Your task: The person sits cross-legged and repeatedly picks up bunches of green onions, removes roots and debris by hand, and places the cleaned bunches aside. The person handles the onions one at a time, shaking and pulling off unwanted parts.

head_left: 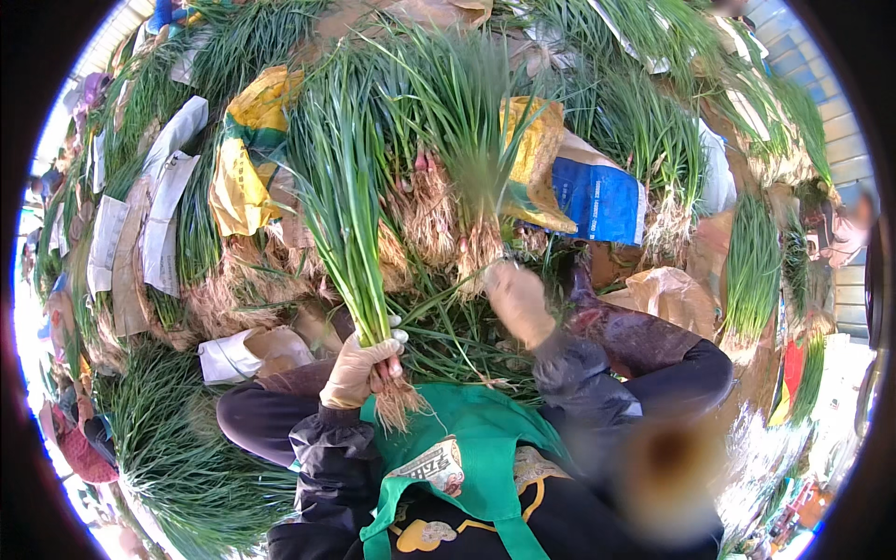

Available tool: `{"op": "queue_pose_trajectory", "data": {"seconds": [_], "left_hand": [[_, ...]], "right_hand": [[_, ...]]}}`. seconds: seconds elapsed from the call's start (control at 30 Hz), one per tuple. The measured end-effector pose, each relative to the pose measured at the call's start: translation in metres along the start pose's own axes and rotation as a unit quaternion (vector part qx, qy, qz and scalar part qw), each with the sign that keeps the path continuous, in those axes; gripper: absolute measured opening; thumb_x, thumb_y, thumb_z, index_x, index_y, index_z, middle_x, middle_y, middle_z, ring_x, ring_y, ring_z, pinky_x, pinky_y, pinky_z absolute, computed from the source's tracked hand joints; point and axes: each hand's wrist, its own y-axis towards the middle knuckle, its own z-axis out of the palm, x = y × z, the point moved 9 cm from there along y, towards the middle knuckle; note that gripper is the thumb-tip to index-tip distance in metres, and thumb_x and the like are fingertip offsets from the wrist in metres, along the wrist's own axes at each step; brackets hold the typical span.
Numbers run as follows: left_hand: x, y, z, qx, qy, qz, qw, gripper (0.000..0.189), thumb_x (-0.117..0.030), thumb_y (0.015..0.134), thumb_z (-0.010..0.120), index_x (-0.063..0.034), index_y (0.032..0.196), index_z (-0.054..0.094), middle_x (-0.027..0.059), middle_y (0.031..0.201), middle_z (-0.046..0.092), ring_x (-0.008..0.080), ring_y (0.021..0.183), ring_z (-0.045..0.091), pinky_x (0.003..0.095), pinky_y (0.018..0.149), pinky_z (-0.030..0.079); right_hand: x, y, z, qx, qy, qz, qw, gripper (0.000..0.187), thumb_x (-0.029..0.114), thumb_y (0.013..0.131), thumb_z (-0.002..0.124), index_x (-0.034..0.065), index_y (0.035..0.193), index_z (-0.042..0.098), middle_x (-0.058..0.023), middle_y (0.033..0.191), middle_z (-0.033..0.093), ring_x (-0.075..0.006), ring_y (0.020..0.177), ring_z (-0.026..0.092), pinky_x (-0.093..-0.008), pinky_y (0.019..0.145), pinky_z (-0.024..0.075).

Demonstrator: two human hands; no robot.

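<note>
My gloved left hand (pixel 364 367) is closed around a bunch of long green plants, perhaps scallions or garlic greens (pixel 350 231). The leaves point away from me, and the pinkish bases and stringy roots hang below the fist. My gloved right hand (pixel 518 301), blurred, is near the roots of a bundle (pixel 479 259) standing in front of me; whether its fingers hold anything cannot be told. Loose green leaves (pixel 455 343) lie on the ground between my legs, beyond the green apron (pixel 469 427).
Rooty bundles surround me. Yellow woven sacks (pixel 241 189) and a blue sack (pixel 595 199) lie among them. A large leafy heap (pixel 189 434) is at the left, with a brown sack (pixel 672 297) near my right knee. Other people sit at both edges.
</note>
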Motion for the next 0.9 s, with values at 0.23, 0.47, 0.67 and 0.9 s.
{"op": "queue_pose_trajectory", "data": {"seconds": [0.23,0.47,0.67,0.9], "left_hand": [[0.008,0.0,0.012,-0.104,-0.073,0.051,0.991,0.034,0.002,0.083,0.06,-0.0048,0.115,0.049,0.0069,0.088,0.062,0.0166,0.065,0.061,0.0249,0.05,0.048],[-0.005,0.021,0.025,-0.084,-0.04,0.069,0.993,0.032,-0.003,0.085,0.06,-0.0012,0.114,0.047,0.0085,0.088,0.063,0.012,0.059,0.055,0.0219,0.047,0.044],[0.003,0.077,0.052,-0.067,0.006,0.064,0.996,0.024,-0.007,0.082,0.068,-0.0028,0.102,0.055,0.0005,0.065,0.058,0.007,0.043,0.047,0.021,0.039,0.037],[0.028,0.074,0.039,-0.111,0.076,0.024,0.991,0.012,-0.006,0.086,0.063,-0.0046,0.093,0.054,0.0015,0.061,0.057,0.0078,0.04,0.046,0.0217,0.036,0.035]], "right_hand": [[0.002,0.056,-0.032,-0.087,0.296,0.056,0.95,0.036,0.022,0.077,0.073,0.0023,0.106,0.063,-0.0081,0.097,0.068,-0.0148,0.084,0.062,-0.0271,0.077,0.0486],[0.016,0.033,-0.04,-0.139,0.198,-0.006,0.97,0.033,0.02,0.081,0.067,0.001,0.107,0.061,-0.0163,0.095,0.063,-0.0294,0.09,0.061,-0.0368,0.082,0.0468],[0.061,-0.024,-0.018,-0.094,0.202,-0.123,0.967,0.028,0.021,0.081,0.066,0.0016,0.101,0.064,-0.0156,0.091,0.065,-0.027,0.083,0.064,-0.0333,0.073,0.0484],[0.025,-0.012,0.092,0.212,0.606,0.147,0.753,0.049,0.055,0.089,0.05,0.0073,0.098,0.059,-0.001,0.078,0.056,-0.0119,0.067,0.05,-0.0272,0.065,0.0425]]}}
